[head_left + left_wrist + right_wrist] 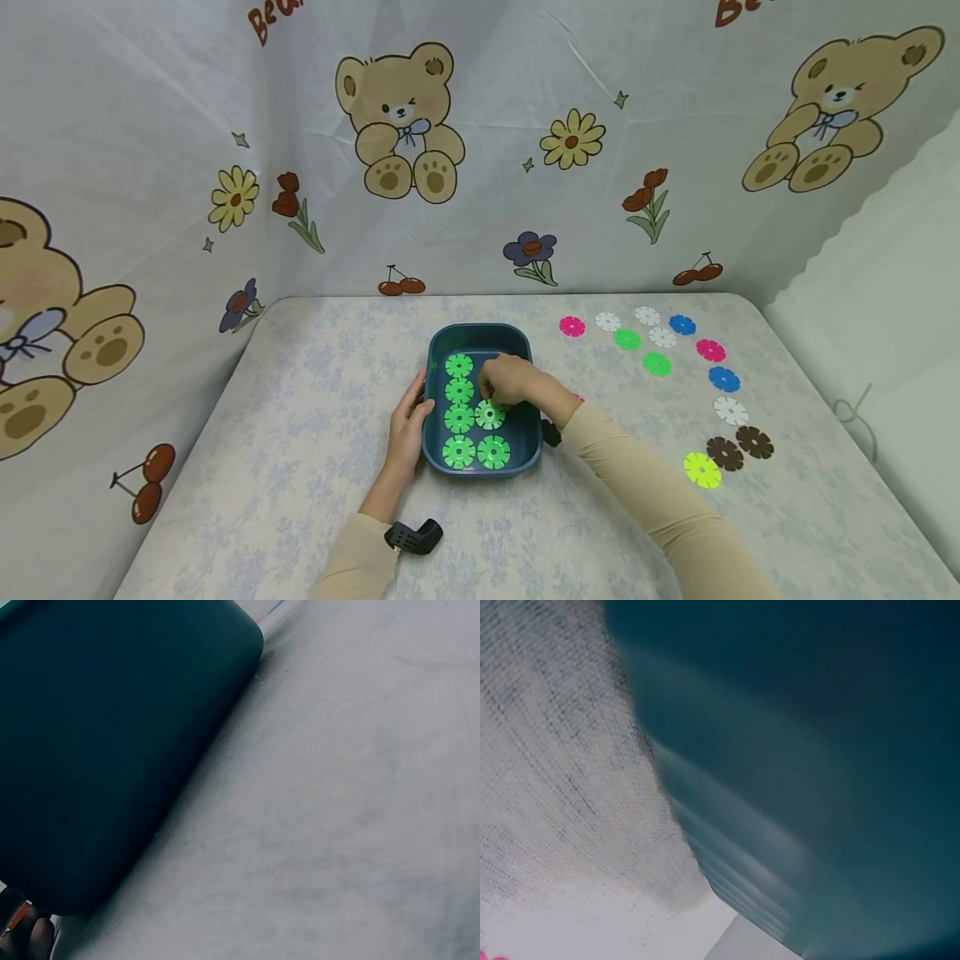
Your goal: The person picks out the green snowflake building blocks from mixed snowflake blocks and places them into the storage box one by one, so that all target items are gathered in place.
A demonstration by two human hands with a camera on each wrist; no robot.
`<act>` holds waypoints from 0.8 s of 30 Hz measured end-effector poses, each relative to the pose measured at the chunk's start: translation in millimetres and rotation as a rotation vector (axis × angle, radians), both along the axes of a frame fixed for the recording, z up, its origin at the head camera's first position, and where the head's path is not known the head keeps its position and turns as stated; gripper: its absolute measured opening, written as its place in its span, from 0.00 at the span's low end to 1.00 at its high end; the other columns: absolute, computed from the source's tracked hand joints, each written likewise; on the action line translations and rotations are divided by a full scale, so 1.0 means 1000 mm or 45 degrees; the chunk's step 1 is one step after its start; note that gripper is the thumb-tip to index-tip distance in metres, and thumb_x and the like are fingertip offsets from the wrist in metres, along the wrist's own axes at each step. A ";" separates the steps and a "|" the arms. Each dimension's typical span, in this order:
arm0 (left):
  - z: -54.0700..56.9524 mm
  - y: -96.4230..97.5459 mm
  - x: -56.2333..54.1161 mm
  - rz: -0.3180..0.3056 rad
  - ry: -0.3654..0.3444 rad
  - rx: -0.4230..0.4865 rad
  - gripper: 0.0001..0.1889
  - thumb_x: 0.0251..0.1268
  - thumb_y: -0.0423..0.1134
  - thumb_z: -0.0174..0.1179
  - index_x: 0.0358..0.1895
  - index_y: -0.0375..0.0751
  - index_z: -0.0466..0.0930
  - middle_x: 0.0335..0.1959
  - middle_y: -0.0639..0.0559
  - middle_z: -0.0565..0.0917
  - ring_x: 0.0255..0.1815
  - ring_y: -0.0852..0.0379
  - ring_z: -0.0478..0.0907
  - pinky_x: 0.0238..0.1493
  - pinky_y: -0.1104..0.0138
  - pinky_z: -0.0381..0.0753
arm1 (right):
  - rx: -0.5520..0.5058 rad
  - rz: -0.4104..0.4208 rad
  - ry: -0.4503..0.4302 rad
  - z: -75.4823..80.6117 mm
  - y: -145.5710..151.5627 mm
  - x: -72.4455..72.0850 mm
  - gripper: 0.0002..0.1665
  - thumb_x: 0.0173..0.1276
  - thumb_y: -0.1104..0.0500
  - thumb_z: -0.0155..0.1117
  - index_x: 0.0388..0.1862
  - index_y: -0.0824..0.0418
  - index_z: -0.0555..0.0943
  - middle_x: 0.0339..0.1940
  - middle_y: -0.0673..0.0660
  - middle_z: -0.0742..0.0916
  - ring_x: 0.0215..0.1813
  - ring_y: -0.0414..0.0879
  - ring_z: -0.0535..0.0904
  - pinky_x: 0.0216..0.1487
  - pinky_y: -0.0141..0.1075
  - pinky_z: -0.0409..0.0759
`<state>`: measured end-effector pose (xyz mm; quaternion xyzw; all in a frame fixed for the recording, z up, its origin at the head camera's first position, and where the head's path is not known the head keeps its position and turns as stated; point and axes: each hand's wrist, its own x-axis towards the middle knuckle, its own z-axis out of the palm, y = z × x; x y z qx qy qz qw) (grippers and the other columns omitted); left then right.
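In the head view a dark blue plastic tray (480, 331) stands on the table. Several green notched building discs (459, 418) lie in it, mostly in a column along its left side. My left hand (405, 429) holds the tray's left wall, thumb at the rim and fingers along the outside. The right hand (507, 379) reaches in over the right wall, its bent fingers pinching the edge of a green disc (491, 416) in the right column. Its fingertips are partly hidden. Both wrist views mostly show the tray's outer wall (120, 750).
Right of the tray, loose notched discs lie on the patterned tablecloth (315, 400): pink (572, 326), white (731, 411), green (657, 364), blue (723, 379), brown (754, 442) and yellow (702, 471). A bear-printed curtain (480, 225) hangs behind the table.
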<state>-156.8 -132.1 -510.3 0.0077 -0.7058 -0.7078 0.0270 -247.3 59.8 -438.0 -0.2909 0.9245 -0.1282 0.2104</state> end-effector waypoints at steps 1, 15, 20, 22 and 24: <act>0.000 0.000 0.000 0.000 0.000 0.001 0.28 0.77 0.36 0.45 0.77 0.51 0.57 0.78 0.51 0.57 0.75 0.47 0.59 0.61 0.78 0.63 | 0.003 -0.002 0.002 0.000 0.000 0.000 0.09 0.56 0.70 0.69 0.25 0.56 0.84 0.22 0.48 0.81 0.22 0.41 0.76 0.27 0.32 0.75; 0.000 0.000 0.000 -0.002 0.002 0.008 0.28 0.77 0.36 0.45 0.77 0.50 0.56 0.78 0.50 0.58 0.74 0.47 0.60 0.61 0.79 0.63 | 0.019 -0.028 0.006 0.002 -0.001 0.003 0.09 0.57 0.69 0.69 0.23 0.57 0.83 0.20 0.50 0.80 0.23 0.43 0.75 0.26 0.33 0.73; 0.000 0.000 0.000 -0.002 0.007 0.010 0.28 0.77 0.36 0.45 0.77 0.49 0.56 0.78 0.50 0.58 0.74 0.47 0.60 0.60 0.79 0.63 | 0.041 -0.024 0.045 0.000 -0.001 0.002 0.11 0.58 0.66 0.71 0.20 0.55 0.80 0.20 0.50 0.80 0.23 0.42 0.76 0.27 0.33 0.73; 0.000 0.000 0.000 -0.002 0.005 0.006 0.28 0.77 0.36 0.45 0.77 0.50 0.57 0.78 0.50 0.57 0.74 0.47 0.60 0.60 0.79 0.63 | 0.036 -0.010 0.061 0.000 -0.001 0.003 0.11 0.59 0.65 0.71 0.21 0.55 0.80 0.21 0.50 0.80 0.24 0.42 0.75 0.27 0.33 0.73; 0.000 0.000 0.001 -0.001 0.006 -0.001 0.28 0.77 0.36 0.45 0.77 0.50 0.56 0.78 0.50 0.57 0.75 0.47 0.59 0.61 0.79 0.63 | -0.011 0.008 0.056 0.003 0.001 0.003 0.08 0.59 0.64 0.72 0.24 0.56 0.82 0.23 0.50 0.81 0.24 0.42 0.76 0.28 0.32 0.74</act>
